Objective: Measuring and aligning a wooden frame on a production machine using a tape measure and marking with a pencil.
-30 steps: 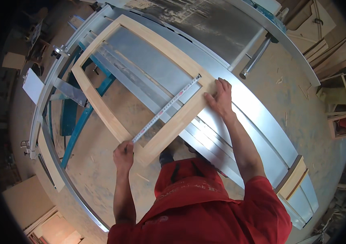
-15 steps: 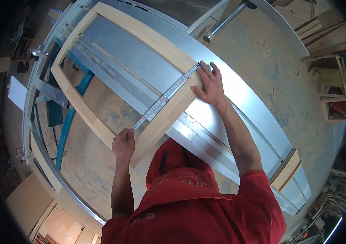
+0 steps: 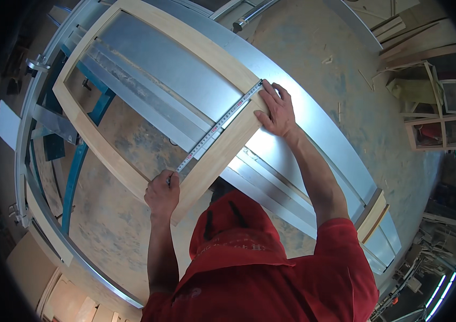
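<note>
A pale wooden frame (image 3: 206, 51) with rectangular openings lies across a metal machine table (image 3: 313, 115), its left part overhanging the floor. A tape measure (image 3: 214, 130) stretches diagonally over the frame's opening, along the inside of its near rail. My left hand (image 3: 162, 194) is closed around the tape's lower end at the frame's near-left corner; the tape case is mostly hidden in my fingers. My right hand (image 3: 277, 111) lies on the frame's right corner, fingers stretched and thumb apart. Its fingertips touch or nearly touch the tape's upper end.
A curved-looking metal rail (image 3: 21, 155) with clamps runs down the left side. Teal machine legs (image 3: 75, 182) stand beneath. A wooden strip (image 3: 372, 217) sits at the table's right end. Wooden frames (image 3: 434, 107) and boards stand at the far right, past the dusty floor (image 3: 340, 70).
The whole view has shifted slightly, moving the surroundings toward the left. Both hands keep their places on the tape measure and frame.
</note>
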`<state>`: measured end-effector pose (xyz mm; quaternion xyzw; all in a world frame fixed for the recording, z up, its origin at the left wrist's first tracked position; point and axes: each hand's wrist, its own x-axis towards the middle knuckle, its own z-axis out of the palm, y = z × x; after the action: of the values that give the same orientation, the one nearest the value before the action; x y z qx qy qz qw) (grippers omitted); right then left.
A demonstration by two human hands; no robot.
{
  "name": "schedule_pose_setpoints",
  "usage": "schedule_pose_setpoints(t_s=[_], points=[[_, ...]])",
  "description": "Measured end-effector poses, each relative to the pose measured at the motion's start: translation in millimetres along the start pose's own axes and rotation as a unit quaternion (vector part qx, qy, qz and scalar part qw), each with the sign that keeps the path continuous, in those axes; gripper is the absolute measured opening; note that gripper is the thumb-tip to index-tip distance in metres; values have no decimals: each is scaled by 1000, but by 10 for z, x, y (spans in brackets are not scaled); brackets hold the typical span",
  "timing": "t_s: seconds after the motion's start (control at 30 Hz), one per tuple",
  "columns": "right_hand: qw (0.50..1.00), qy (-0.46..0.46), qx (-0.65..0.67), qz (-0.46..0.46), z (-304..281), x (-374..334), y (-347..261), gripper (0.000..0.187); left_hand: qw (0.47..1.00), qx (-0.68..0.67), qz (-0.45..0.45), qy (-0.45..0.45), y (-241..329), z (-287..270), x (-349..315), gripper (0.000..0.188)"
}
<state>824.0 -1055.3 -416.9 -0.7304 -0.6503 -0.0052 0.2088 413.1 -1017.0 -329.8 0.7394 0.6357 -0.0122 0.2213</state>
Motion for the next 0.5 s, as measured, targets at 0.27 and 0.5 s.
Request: schedule_pose_setpoints(t_s=[0.27,0.5], points=[[999,19,33,4,-148,-454,473,70,998,-33,53,8,420,597,-255,22],[999,9,53,-9,-1349,-865,947,68,987,-156,23,-41,1478,469,-1001,24]])
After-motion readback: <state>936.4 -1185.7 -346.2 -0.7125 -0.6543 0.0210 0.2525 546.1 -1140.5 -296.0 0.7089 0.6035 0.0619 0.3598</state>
